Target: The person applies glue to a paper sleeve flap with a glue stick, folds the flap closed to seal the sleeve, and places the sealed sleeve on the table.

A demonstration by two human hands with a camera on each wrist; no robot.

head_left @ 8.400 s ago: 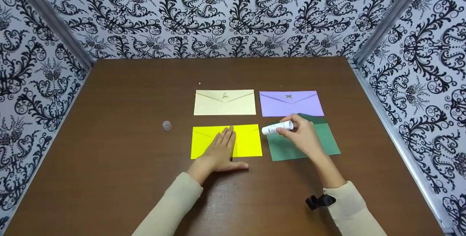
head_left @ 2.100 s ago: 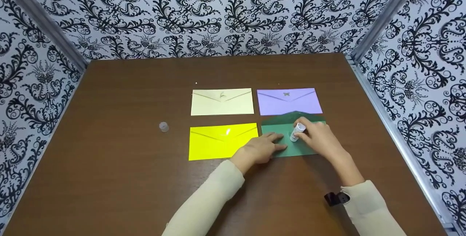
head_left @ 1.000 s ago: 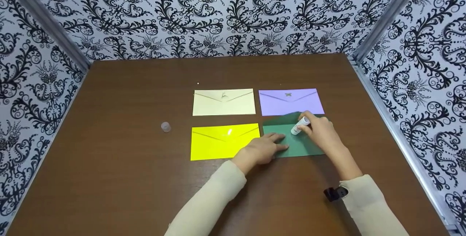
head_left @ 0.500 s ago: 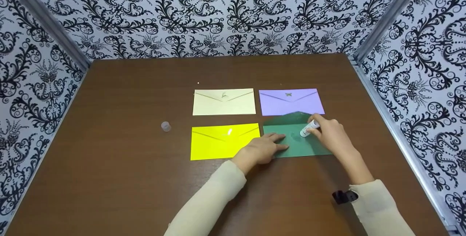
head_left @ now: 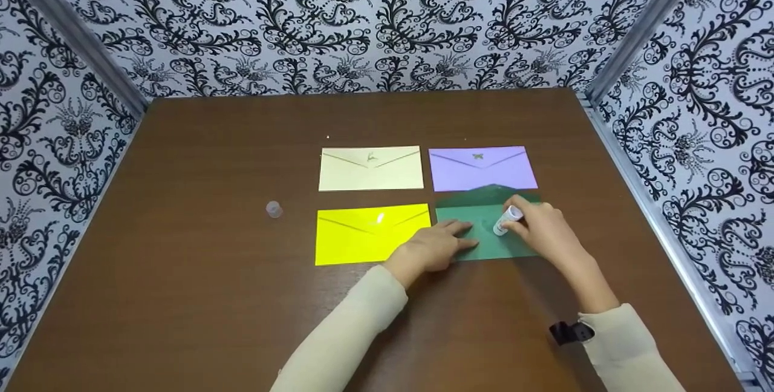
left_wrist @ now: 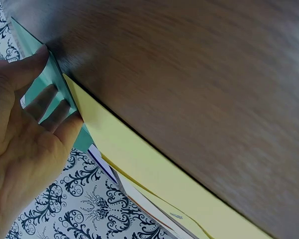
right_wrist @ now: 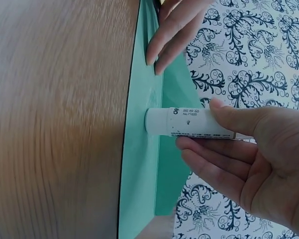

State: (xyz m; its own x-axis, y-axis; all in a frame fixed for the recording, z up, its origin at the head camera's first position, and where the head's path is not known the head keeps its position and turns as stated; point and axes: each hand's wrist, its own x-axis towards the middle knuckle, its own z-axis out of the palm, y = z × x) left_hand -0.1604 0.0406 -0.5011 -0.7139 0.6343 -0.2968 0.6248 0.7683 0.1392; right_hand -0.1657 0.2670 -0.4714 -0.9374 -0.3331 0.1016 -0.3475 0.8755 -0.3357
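My right hand (head_left: 547, 231) pinches a white glue stick (right_wrist: 189, 122) between thumb and fingers, its lower end against the front of the green envelope (head_left: 484, 250). A wet-looking patch shows on the paper beside it. The envelope's darker flap (head_left: 493, 194) stands opened toward the back. My left hand (head_left: 430, 249) rests with spread fingers on the envelope's left part, its wrist over the corner of the yellow envelope (head_left: 347, 244). In the left wrist view the left fingers (left_wrist: 64, 127) lie against the green paper.
A cream envelope (head_left: 370, 177) and a purple envelope (head_left: 484, 179), both with flaps down and small gold ornaments, lie behind. A small translucent cap (head_left: 274, 209) sits to the left on the brown table (head_left: 181, 289). Patterned walls (head_left: 387, 23) enclose the back and sides.
Since the earliest frame, my left hand has gone from the yellow envelope to the green one. The glue stick has come down onto the green paper and shifted about, lately slightly left and nearer.
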